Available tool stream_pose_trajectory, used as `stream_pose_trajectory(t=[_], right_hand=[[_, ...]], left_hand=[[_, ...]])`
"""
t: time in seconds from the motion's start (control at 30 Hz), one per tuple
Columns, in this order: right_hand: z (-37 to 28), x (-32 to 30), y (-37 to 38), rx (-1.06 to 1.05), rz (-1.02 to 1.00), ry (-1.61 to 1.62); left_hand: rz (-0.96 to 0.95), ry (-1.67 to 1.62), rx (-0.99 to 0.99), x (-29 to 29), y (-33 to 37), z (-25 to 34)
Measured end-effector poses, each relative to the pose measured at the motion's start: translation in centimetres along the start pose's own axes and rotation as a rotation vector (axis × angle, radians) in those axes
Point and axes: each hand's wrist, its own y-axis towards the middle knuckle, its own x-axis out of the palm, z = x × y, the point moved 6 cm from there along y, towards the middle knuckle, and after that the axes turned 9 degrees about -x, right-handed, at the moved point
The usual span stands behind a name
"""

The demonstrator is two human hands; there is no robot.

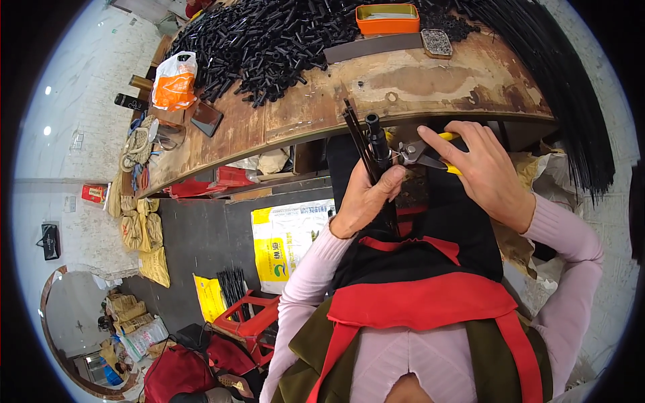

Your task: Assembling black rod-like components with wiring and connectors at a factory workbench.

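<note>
My left hand (366,201) is closed around a bundle of thin black rods (357,134) and a black tubular piece (377,140), which point up and away from me. In my right hand (494,168) is a pair of pliers (411,152) with yellow handles, its handles somewhat spread. The metal jaws meet the side of the tubular piece, just above my left thumb. What exactly lies between the jaws is too small to make out. Below both hands is my black apron (457,228) with red trim.
A worn wooden workbench (430,80) runs ahead, heaped with black tubular pieces (269,47). On it are an orange box (387,19), a small tray of metal bits (437,43), a phone (206,119) and a plastic bag (175,82). Long black rods (564,87) hang at right; a red stool (252,326) stands left.
</note>
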Motion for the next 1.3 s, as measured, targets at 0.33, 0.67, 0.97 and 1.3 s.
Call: stream_pose_trajectory(t=[0.33,0.67,0.97,1.3], right_hand=[[1.1,-1.6,0.6,-0.166,-0.204,-0.104],[0.6,-0.7,0.3,-0.073,0.157,0.306],[-0.7,3.9,-2.5,0.663,-0.650,1.638],[0.6,-0.1,0.3,0.147,-0.248,0.596]], left_hand=[[0.074,0.035,0.003,0.2,0.5,0.0],[0.067,0.017,-0.052,0.3,0.4,0.2],[-0.064,0.044,-0.040,0.5,0.2,1.8],[-0.014,0.155,-0.020,-0.1,0.4,2.9]])
